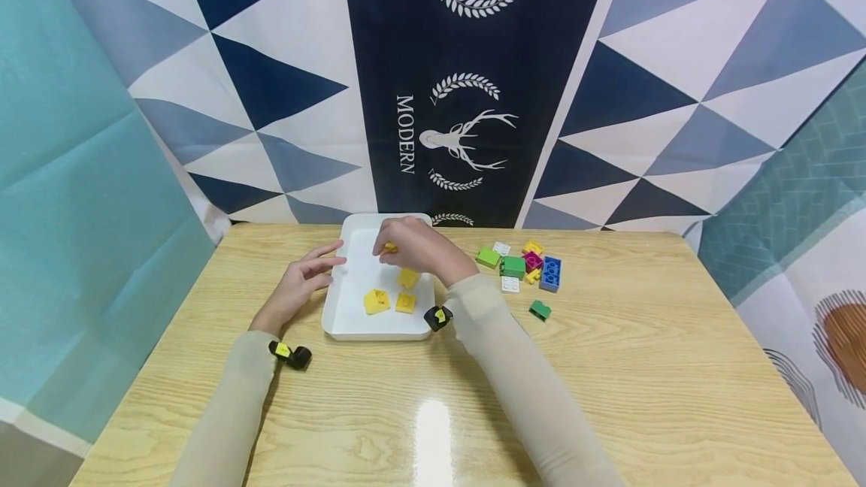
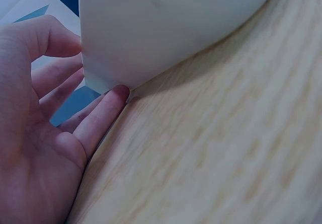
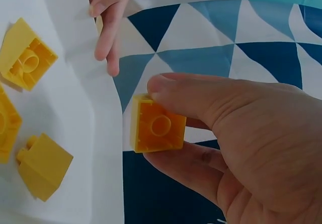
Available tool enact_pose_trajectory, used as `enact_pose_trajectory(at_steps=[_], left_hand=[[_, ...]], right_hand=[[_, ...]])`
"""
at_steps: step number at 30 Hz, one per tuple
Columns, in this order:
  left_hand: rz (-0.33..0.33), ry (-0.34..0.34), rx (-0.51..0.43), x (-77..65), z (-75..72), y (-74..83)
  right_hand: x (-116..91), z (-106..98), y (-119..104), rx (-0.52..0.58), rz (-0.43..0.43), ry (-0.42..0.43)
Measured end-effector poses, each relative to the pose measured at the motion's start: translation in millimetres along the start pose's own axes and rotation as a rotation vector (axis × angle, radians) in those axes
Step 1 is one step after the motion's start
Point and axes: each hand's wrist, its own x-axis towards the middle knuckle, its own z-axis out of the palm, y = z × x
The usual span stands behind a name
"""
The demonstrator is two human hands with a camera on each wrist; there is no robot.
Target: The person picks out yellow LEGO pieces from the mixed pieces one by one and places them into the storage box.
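My right hand (image 1: 414, 245) is over the far part of a white tray (image 1: 352, 322). Between thumb and fingers it pinches a yellow toy brick (image 3: 160, 126), whose hollow underside shows in the right wrist view. Several other yellow bricks lie in the tray, among them a slope-sided brick (image 1: 376, 301) and a square brick (image 1: 405, 303). My left hand (image 1: 298, 288) is at the tray's left side. In the left wrist view its fingertips (image 2: 119, 92) touch the outer wall near the tabletop, fingers loosely extended.
Right of the tray lie loose bricks: a blue brick (image 1: 551, 274), a green brick (image 1: 513, 267), a lime brick (image 1: 488, 258), a magenta brick (image 1: 532, 261), plus white and yellow ones. One small green brick (image 1: 540, 310) lies nearer. A patterned cloth (image 1: 453, 81) hangs behind the wooden table (image 1: 643, 367).
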Motion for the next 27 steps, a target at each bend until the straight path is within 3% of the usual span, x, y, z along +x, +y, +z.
enact_pose_trajectory(at_steps=[6, 27], left_hand=[[0.01, -0.003, -0.005, 0.2, 0.9, 0.7], [0.007, -0.002, 0.009, 0.2, -2.0, -3.6]], right_hand=[[3.4, -0.9, -3.3, 0.017, -0.022, -0.052], [12.0, 21.2, -2.5, 0.049, 0.027, -0.167]])
